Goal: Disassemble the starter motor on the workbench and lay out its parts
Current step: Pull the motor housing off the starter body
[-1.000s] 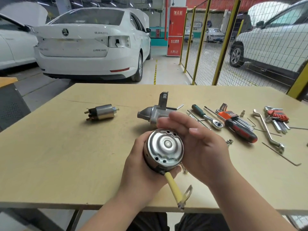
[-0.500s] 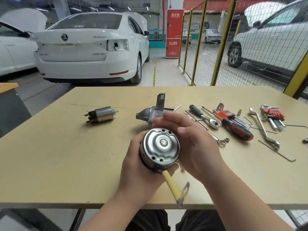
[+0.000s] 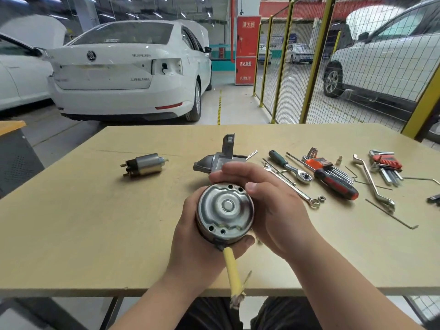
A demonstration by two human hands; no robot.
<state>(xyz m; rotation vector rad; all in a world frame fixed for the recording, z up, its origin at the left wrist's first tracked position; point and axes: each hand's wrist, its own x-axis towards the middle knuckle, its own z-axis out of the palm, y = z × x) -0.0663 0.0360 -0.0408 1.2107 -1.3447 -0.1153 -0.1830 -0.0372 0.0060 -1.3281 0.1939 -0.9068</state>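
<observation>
Tan workbench [image 3: 71, 222], white car [image 3: 123, 91] beyond

Upper centre, a red cabinet [image 3: 246, 44] is showing 消火栓; upper left, a white car [image 3: 119, 75] is carrying blurred SUPERB lettering

The silver cylindrical motor body [image 3: 225, 209] sits at lower centre of the frame, held over the pale wooden workbench [image 3: 95, 234] between the left hand [image 3: 190, 241] and the right hand [image 3: 273, 210]. The grey cast nose housing [image 3: 214, 161] stands on the bench just behind the hands. The small metal solenoid cylinder [image 3: 145, 164] lies at centre left, well apart. A yellow-sleeved cable [image 3: 232, 267] hangs from the body past the bench's near edge. At right lie the green-handled ratchet [image 3: 289, 166], then the red-and-black screwdriver [image 3: 335, 184].
</observation>
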